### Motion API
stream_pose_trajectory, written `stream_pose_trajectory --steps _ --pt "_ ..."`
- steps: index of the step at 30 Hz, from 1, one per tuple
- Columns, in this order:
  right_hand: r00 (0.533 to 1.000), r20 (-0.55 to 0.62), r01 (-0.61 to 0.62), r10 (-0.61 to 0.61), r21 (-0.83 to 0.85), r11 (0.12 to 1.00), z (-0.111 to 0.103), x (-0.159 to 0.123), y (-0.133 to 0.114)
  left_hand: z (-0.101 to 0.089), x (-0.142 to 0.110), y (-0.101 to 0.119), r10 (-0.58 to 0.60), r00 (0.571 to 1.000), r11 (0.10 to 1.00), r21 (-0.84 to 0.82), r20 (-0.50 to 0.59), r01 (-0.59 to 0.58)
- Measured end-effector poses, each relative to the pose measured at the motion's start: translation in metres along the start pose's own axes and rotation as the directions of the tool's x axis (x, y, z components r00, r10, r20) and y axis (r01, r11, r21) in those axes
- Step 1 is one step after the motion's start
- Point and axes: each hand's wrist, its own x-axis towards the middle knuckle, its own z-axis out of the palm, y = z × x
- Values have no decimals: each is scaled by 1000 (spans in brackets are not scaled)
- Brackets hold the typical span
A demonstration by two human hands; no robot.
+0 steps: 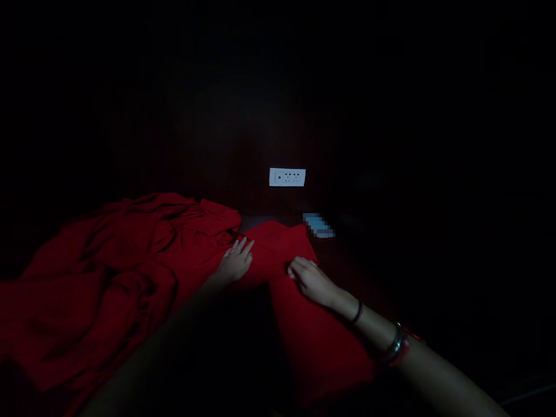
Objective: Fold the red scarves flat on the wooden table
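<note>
A large red cloth (pixel 108 278) lies crumpled across a dark surface, with a smoother flat part near the middle. My left hand (pixel 237 260) rests flat on that part, fingers stretched out. My right hand (pixel 310 279) lies on the cloth just to the right, its fingers curled down at the fabric's edge. I cannot see whether they pinch the cloth. Bracelets and a thin band circle my right wrist (pixel 393 341).
A white wall socket plate (pixel 287 177) shows on the dark wall behind. A small pale blurred object (pixel 318 225) lies beyond the cloth to the right. Everything else is in near darkness.
</note>
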Motion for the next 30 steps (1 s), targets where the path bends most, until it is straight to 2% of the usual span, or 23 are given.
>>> stream_pose_trajectory --steps 4,7,8,10,12,14,16,18,20,22,25,30 --pt "994 -105 15 -4 106 994 -19 -3 1 -2 2 -2 12 999 1000 10 48 -13" --pt "987 -154 -19 36 109 994 -25 -7 0 -5 3 -4 26 997 999 19 68 -27" --pt "991 -132 -21 34 99 995 -24 -9 0 -7 3 -4 28 997 999 27 73 -30" --pt "999 -5 38 -38 75 996 -20 -11 -2 -10 3 -2 -13 997 999 52 76 9" --pt "978 152 130 -140 75 989 -17 -12 -3 -14 2 0 -97 993 993 75 62 92" --pt "950 243 174 -196 109 979 -17 -9 -3 -17 2 3 -156 987 986 73 33 153" --pt "963 214 141 -166 128 982 -20 -1 0 -21 2 5 -162 986 986 45 -25 163" --pt "992 111 51 -60 75 996 -19 9 5 -22 3 10 -146 983 989 12 -114 149" --pt "996 59 -70 71 -23 997 -10 17 12 -21 5 14 -101 981 995 -6 -164 102" --pt "978 131 -152 164 -92 984 5 22 19 -16 7 17 -55 995 998 -12 -81 54" --pt "952 232 -178 201 -116 977 25 21 29 -7 12 15 -30 992 999 -24 120 33" --pt "932 286 -196 222 -117 974 28 26 37 -1 22 4 -19 981 999 -40 192 27"
